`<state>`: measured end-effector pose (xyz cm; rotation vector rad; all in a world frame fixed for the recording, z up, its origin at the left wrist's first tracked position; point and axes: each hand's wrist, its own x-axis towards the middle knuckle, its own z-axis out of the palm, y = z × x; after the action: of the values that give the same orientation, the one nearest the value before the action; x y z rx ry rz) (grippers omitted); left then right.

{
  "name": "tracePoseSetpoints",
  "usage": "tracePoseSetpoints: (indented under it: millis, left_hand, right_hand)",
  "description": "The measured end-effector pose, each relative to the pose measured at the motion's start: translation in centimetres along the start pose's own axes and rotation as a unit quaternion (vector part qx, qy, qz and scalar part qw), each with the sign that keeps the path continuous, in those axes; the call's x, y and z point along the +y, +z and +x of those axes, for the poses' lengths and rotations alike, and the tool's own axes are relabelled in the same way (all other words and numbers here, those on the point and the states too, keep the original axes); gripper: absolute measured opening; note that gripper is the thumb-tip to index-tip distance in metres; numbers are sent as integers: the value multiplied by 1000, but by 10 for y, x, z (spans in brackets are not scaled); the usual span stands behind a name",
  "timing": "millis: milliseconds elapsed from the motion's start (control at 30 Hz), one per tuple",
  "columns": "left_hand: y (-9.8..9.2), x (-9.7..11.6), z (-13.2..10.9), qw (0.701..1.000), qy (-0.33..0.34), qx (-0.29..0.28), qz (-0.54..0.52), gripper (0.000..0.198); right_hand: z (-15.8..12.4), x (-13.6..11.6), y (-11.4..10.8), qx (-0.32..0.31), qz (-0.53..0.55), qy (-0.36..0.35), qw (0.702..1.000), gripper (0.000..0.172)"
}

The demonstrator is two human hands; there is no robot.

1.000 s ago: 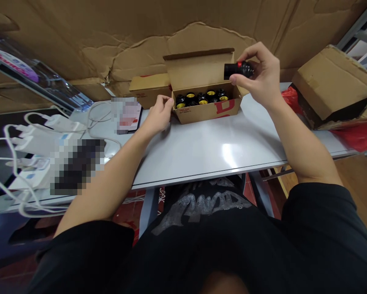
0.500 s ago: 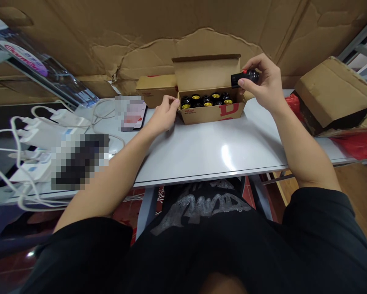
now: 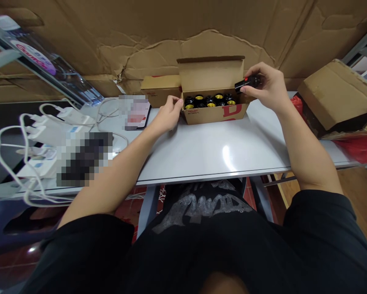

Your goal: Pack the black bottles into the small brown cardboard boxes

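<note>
My right hand (image 3: 265, 83) pinches a black lamp holder (image 3: 243, 85) with a red spot on it. The piece is held sideways, its left end tilted down, over the right end of an open cardboard box (image 3: 207, 117). Inside the box stand several black lamp holders (image 3: 210, 99), packed in rows, some showing brass-yellow screw threads. With thumb and fingers closed, my left hand (image 3: 172, 112) grips the box's left edge. The box's lid (image 3: 212, 73) stands raised at the back.
Left of the open box is a closed carton (image 3: 160, 87). A phone (image 3: 137, 116), a dark blurred-out item (image 3: 87, 159) and white chargers with cables (image 3: 53, 132) lie at left. A water bottle (image 3: 61, 69) leans behind them. An open carton (image 3: 333, 94) and red plastic bag (image 3: 365, 148) are at right.
The lamp holder in my right hand has come down slightly toward the box and its left end has tipped lower. My left hand keeps its place at the box. The view has shifted a little.
</note>
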<state>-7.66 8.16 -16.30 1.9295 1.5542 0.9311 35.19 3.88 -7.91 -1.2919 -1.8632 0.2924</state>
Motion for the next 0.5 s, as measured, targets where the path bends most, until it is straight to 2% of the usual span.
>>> tracePoseSetpoints:
  millis: [167, 267, 500]
  left_hand:
    - [-2, 4, -2, 1000, -2, -6, 17, 50]
    - [-3, 6, -4, 1000, -4, -4, 5, 52]
    - [-1, 5, -3, 1000, -3, -3, 0, 49]
  right_hand:
    - [2, -1, -7, 30, -53, -62, 996, 51]
    - [2, -1, -10, 37, -74, -67, 994, 47]
    - [2, 2, -11, 5, -73, -81, 994, 48]
